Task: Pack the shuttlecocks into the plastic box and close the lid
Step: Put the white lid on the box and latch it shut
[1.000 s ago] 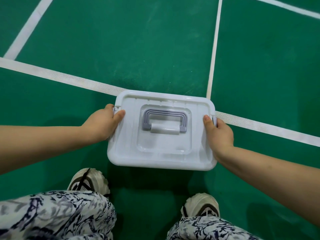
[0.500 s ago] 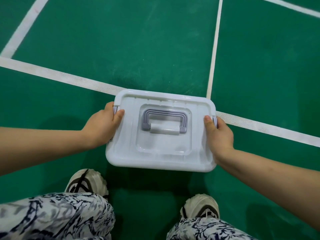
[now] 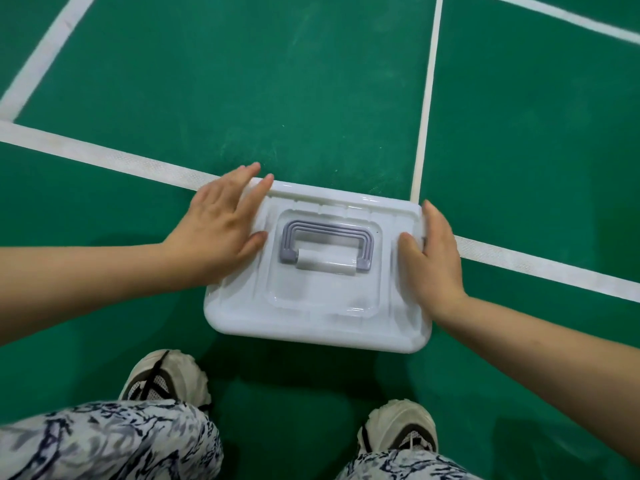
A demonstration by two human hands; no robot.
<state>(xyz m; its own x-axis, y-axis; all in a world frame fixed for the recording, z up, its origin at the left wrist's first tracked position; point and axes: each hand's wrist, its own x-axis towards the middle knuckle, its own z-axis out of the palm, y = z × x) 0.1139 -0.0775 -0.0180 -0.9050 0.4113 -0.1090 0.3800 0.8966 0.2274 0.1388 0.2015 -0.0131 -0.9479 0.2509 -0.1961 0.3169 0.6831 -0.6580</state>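
Far left of the left grip: just green court floor (image 3: 173, 81) with white lines (image 3: 104, 157) across it.

Then the left grip (image 3: 221, 230) itself, laid wide and flat over the left end of the lid (image 3: 325, 306). Fingers straight and spread, tips reaching past the far left corner, thumb pointing in toward the middle. Not curled round anything, just resting or pressing.

Between the two grips: grey handle (image 3: 325, 244) folded flat in its recess, just beside the left thumb and a little further from the right one. Underneath, the plastic box (image 3: 311, 336), mostly hidden by the lid, sitting on the floor between both grips and just ahead of the white shoes (image 3: 166, 379).

Same story with the right grip (image 3: 433, 258): open and flat along the right edge of the lid, thumb on top, fingers lying along the rim, holding nothing. Can't make out any side latches, probably hidden under the palms.

Progress-wise, looks nearly done. No loose shuttlecocks anywhere in view, so presumably all packed inside, though no way to confirm through the white plastic. Lid on and seated evenly as far as visible. Probably only left to do: checking for a proper click at both ends, then letting go.
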